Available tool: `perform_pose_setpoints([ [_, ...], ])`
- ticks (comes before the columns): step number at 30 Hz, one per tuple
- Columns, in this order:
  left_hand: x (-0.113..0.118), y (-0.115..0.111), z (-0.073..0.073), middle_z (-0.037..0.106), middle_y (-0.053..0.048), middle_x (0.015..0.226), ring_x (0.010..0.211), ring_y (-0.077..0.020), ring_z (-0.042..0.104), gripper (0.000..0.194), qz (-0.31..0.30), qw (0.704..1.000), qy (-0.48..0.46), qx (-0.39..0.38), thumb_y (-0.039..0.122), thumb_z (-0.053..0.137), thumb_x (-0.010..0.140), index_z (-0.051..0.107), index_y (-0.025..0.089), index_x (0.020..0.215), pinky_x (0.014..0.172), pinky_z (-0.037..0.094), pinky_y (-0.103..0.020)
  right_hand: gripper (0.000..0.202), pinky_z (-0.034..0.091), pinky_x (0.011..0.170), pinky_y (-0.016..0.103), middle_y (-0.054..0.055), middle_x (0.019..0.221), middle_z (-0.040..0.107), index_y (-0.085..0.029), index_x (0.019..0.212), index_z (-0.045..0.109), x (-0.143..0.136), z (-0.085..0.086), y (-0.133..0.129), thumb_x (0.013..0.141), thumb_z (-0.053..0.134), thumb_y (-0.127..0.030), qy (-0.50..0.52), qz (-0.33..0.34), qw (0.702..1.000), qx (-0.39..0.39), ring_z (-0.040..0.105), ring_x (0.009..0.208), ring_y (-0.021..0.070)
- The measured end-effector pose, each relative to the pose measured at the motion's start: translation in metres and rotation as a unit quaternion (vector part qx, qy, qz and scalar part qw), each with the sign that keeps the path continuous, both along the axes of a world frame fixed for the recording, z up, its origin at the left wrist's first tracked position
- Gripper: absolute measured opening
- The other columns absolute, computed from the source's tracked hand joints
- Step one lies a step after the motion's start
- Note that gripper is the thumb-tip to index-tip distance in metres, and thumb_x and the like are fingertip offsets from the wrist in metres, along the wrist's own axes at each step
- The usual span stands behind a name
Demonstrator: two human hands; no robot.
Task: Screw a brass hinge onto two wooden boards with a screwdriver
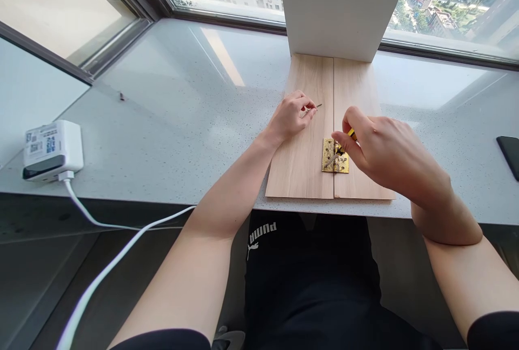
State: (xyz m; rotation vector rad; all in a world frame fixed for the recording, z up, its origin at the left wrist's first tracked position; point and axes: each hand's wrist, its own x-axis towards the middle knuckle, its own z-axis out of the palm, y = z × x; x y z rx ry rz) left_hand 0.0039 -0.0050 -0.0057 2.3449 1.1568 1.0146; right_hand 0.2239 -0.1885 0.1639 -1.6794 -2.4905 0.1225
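Observation:
A brass-coloured hinge (344, 166) lies across the seam between two light wooden boards, the left board (298, 169) and the right board (357, 80). My right hand (385, 142) is closed around a screwdriver (352, 134) with a yellow and black handle. Its thin shaft slants down and left over the hinge, and the tip is at the lower part of the left leaf. Above the left board, my left hand (292, 115) pinches a small screw (319, 105) between thumb and fingers, its thin end pointing right. The right hand hides part of the right board.
A white box (340, 12) stands at the boards' far end, by the window. On the left of the speckled sill (162, 123) sits a white charger (52, 150) with a white cable (109, 269) hanging over the edge. A dark phone (510, 155) lies far right.

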Motion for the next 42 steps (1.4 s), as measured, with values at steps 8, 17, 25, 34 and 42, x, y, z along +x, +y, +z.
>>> perform_pose_setpoints([
  [8,0.000,0.000,0.002,0.081,-0.010,0.116,0.103,-0.0244,0.075,0.012,-0.003,1.000,-0.003,-0.010,0.012,0.077,0.110,0.087,0.018,0.108,0.094,0.064,-0.040,0.014,0.037,0.067,0.034,0.005,0.096,0.069,-0.021,0.119,0.056,0.006,-0.004,-0.004,0.105,0.060,-0.019,0.087,0.137,0.987,0.020,0.051,0.070,0.0177],
  [17,0.000,-0.003,0.003,0.081,-0.012,0.117,0.108,-0.0259,0.077,0.013,-0.005,1.000,-0.007,-0.012,0.012,0.074,0.112,0.086,0.016,0.109,0.093,0.064,-0.039,0.002,0.035,0.068,0.035,0.001,0.086,0.065,-0.023,0.117,0.056,0.010,-0.003,0.000,0.117,0.058,-0.023,0.059,0.106,0.993,0.008,0.050,0.069,0.0199],
  [25,0.000,-0.001,0.001,0.081,-0.012,0.116,0.106,-0.0258,0.076,0.013,-0.004,1.000,-0.001,-0.006,0.014,0.075,0.112,0.087,0.016,0.110,0.093,0.064,-0.040,0.025,0.031,0.065,0.035,0.005,0.091,0.069,-0.020,0.124,0.059,0.006,-0.002,0.000,0.121,0.066,-0.044,0.033,0.042,0.999,0.004,0.051,0.071,0.0208],
  [34,0.000,-0.004,0.007,0.081,-0.012,0.117,0.108,-0.0269,0.077,0.014,-0.011,1.000,0.008,-0.001,0.015,0.072,0.110,0.086,0.016,0.110,0.095,0.065,-0.042,0.015,0.035,0.067,0.035,0.002,0.087,0.063,-0.020,0.120,0.059,0.011,-0.004,-0.002,0.106,0.055,-0.016,0.044,0.115,0.992,0.019,0.048,0.068,0.0187],
  [42,0.000,-0.036,0.048,0.082,-0.008,0.111,0.098,-0.0240,0.076,0.017,-0.247,0.956,0.090,-0.132,0.021,0.075,0.096,0.086,0.023,0.109,0.086,0.062,-0.037,0.018,0.026,0.063,0.036,-0.003,0.073,0.055,-0.021,0.123,0.060,0.005,0.001,-0.004,0.124,0.057,-0.039,0.031,0.041,0.999,-0.016,0.044,0.063,0.0189],
])
